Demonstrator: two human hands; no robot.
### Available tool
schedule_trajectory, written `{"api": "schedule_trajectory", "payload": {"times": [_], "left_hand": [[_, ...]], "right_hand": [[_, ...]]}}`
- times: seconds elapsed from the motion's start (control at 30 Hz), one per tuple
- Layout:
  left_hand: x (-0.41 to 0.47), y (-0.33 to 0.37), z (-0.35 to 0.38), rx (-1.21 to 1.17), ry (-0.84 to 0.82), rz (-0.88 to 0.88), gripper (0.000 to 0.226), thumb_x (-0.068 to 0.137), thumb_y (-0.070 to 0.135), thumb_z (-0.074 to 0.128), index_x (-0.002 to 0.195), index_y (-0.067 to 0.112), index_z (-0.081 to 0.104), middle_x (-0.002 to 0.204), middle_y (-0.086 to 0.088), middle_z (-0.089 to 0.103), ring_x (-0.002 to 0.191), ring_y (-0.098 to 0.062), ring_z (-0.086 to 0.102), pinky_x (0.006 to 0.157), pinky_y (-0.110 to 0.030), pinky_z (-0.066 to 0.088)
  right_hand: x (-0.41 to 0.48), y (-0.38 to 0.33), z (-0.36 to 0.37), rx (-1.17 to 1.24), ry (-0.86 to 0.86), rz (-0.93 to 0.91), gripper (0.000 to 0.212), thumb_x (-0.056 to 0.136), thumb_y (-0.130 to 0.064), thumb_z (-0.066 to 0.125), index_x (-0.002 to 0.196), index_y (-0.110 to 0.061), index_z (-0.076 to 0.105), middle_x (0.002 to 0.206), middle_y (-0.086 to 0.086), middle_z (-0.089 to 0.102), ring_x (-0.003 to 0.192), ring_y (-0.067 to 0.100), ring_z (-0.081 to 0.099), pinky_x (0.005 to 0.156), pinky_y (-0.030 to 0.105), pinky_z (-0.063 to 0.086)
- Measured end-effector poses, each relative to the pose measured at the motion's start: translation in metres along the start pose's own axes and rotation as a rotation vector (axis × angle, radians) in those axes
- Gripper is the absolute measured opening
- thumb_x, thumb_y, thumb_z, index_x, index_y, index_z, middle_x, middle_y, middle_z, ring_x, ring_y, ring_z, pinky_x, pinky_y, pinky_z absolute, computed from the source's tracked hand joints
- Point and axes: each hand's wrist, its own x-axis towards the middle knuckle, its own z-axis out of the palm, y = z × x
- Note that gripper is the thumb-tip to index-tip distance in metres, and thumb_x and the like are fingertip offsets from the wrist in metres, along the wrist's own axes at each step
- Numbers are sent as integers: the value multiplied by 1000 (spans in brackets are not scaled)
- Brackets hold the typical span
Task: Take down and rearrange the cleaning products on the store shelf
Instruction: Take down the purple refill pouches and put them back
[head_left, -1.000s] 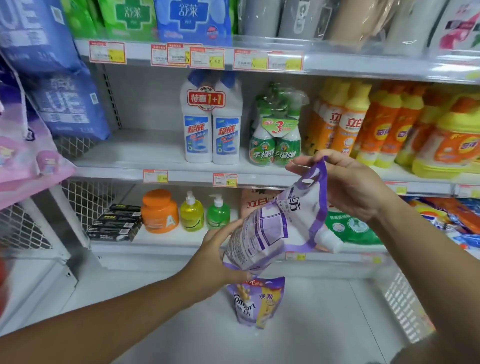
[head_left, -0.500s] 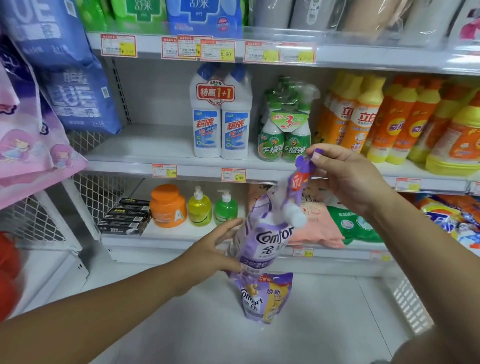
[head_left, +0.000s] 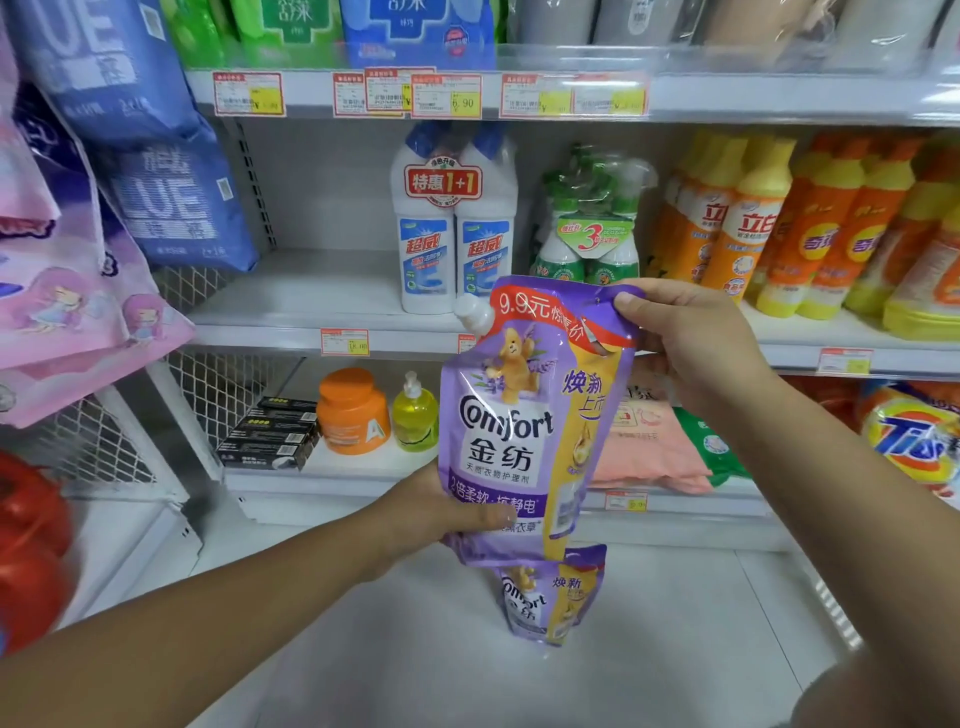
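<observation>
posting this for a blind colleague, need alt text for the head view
A left hand grips the bottom and a right hand pinches the top corner of a purple Comfort pouch, front to the camera. A second pouch stands below; white bottles and orange bottles line the shelf behind.

Pink cartoon-printed plastic packs (head_left: 67, 312) hang left of a white wire-mesh panel (head_left: 218, 384); red-bordered paper price labels (head_left: 248, 93) line the shelf edges.

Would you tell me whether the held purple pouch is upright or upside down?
Upright: the purple pouch has its white cap on top, and its label reads the right way up.
</observation>
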Motion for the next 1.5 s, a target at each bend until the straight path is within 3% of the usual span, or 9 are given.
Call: {"api": "schedule_trajectory", "payload": {"times": [0.3,0.5,0.6,0.7,0.8,1.03,1.27,1.4,1.5], "left_hand": [[-4,-1,-11,-39,130,23,48,65,38,88,108,26,71,103,5,76,97,-23,72,69,-33,53],[-3,4,-10,-162,120,35,43,62,42,84,103,35,74,110,-2,74,108,-36,67,96,-61,46],[-1,7,-10,-172,96,49,42,67,40,82,107,34,72,112,-4,74,111,-39,64,95,-62,45],[-3,11,-10,-172,77,10,47,71,41,82,113,29,66,109,1,75,97,-23,71,75,-39,57],[-5,14,-12,-128,53,-10,51,70,50,69,118,32,62,109,1,75,93,-24,72,72,-37,58],[-8,16,-16,-131,133,32,60,69,46,71,125,32,57,109,9,74,92,-10,72,66,-26,56],[9,21,-67,-91,136,90,53,82,27,74,131,29,52,120,9,70,110,-12,67,93,-41,56],[35,38,-136,-166,198,157,41,90,3,64,129,13,55,118,1,70,98,-7,69,79,-20,55],[52,42,-189,-160,411,202,46,89,14,68,133,8,55,127,-7,66,102,-9,66,84,-16,53]], "right_hand": [[-5,2,10,138,-148,-57,21,97,-19,59,116,-15,66,87,1,77,75,13,72,74,32,60],[-15,32,13,85,-591,144,105,53,-55,90,143,-34,41,123,-2,70,107,20,70,79,33,58],[-35,44,28,-64,-656,158,67,71,-33,87,129,-27,55,111,-5,75,99,15,73,76,31,58],[-42,47,40,-79,-448,48,39,82,-9,78,118,-17,65,97,-5,78,84,11,74,69,27,57],[-42,51,43,-64,-334,6,37,79,-11,81,112,-24,69,101,-3,77,93,18,74,88,41,57],[-41,50,51,-83,-274,-9,39,76,-11,84,112,-19,70,97,-4,78,89,15,75,85,38,58],[-6,46,88,-76,-350,-78,40,75,1,81,110,-11,67,87,-2,78,67,7,72,49,13,49],[47,39,146,-78,-283,-207,47,71,-5,86,113,-13,67,96,-4,78,86,13,75,74,31,58],[90,38,191,-74,-217,-265,48,70,-10,88,113,-14,67,99,-4,77,90,15,75,82,37,58]]}}
